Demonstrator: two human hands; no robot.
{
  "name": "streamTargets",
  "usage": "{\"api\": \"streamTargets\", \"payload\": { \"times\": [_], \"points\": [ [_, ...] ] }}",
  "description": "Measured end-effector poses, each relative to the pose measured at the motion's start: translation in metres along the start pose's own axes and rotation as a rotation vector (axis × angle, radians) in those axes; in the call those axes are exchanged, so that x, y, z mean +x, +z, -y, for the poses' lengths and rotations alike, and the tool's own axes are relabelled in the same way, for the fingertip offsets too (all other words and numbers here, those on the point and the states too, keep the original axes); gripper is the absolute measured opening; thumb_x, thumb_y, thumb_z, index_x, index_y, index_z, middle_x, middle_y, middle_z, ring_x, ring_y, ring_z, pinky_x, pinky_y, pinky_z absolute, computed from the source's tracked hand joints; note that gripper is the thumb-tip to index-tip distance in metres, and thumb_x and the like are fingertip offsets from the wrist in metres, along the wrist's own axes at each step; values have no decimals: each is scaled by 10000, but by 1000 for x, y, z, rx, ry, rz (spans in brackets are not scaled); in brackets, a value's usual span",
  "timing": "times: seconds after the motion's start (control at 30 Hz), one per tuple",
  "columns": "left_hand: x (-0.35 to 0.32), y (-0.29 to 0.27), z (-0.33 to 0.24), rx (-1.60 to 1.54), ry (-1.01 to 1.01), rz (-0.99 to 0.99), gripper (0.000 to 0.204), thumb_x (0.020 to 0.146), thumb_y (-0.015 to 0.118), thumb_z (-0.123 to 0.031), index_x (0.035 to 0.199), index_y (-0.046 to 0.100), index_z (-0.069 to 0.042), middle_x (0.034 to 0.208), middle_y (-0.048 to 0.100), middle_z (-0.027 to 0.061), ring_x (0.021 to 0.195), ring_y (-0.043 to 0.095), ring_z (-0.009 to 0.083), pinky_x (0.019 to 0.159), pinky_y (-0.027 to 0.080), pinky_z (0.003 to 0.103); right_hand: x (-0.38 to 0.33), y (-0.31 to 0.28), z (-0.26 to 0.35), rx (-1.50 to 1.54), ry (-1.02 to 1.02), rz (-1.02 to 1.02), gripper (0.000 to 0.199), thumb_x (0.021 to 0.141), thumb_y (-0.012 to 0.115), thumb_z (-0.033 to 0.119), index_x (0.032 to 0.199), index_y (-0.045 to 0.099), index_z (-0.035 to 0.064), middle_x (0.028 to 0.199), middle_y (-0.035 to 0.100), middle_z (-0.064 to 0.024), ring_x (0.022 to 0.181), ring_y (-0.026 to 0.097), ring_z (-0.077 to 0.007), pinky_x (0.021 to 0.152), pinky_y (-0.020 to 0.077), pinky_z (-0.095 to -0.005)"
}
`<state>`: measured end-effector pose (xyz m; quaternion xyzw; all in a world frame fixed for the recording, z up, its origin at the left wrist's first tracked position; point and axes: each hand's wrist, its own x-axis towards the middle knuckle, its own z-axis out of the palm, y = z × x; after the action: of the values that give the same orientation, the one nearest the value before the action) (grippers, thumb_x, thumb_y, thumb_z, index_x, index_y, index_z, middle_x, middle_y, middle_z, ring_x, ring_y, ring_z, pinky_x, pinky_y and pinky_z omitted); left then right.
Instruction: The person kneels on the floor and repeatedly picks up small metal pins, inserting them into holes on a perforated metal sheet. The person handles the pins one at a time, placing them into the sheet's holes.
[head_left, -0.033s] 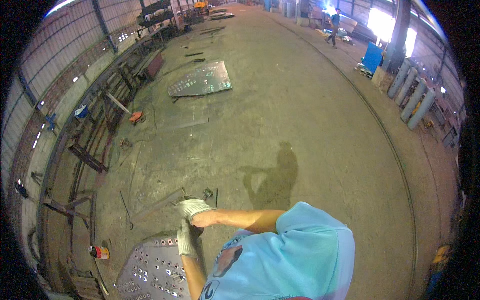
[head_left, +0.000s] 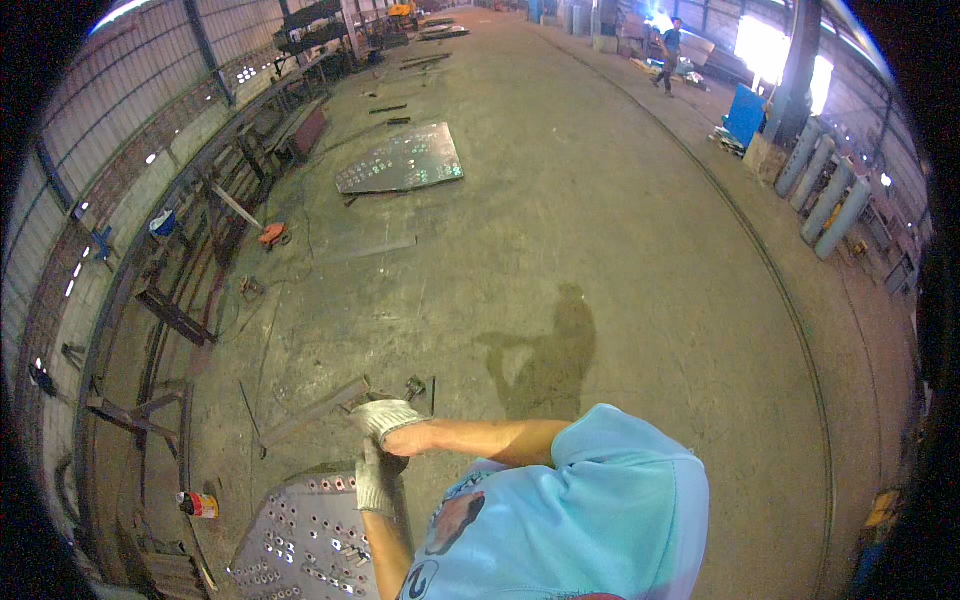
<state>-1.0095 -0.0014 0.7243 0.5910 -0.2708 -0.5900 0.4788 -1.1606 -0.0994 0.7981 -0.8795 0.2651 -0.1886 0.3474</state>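
Observation:
My right hand [head_left: 390, 413], in a whitish knit glove, reaches across from the right and is closed. Just below it and touching it is my left hand [head_left: 373, 480], also gloved, with its fingers curled. Whatever they grip is hidden by the gloves; a small dark end shows beside the right fingers. Under and left of my left forearm lies a grey steel plate [head_left: 285, 520] with many round holes and several small metal pieces on it. Beyond the hands, a long flat metal bar [head_left: 315, 412] and a small dark metal fitting [head_left: 415, 386] rest on the floor.
A can [head_left: 203, 505] with a red and yellow label stands left of the plate. Steel frames [head_left: 140, 415] line the left side. Another holed plate [head_left: 405, 162] lies farther ahead. Gas cylinders [head_left: 828, 200] stand at right; a person [head_left: 669, 55] is far off.

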Motion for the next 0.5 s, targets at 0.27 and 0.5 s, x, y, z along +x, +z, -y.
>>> {"api": "streamTargets", "payload": {
  "times": [0.27,0.5],
  "points": [
    [-23,38,-29,-235,-34,-103,646,1008,574,-490,1307,530,81,1230,659,200,1009,692,315,804,591,433,-7,10,-21,-123,-296,-281,591,737,646,143,1309,560,22,1250,634,-246,1204,593,-411,998,492,-490],
    [-20,64,-61,-196,-44,-143,505,1000,639,-336,1257,549,89,1207,661,193,978,702,326,770,595,463,-3,-11,-31,-190,-227,-319,431,774,602,119,1192,632,16,1116,672,-217,1063,639,-423,878,520,-515]
  ]
}}
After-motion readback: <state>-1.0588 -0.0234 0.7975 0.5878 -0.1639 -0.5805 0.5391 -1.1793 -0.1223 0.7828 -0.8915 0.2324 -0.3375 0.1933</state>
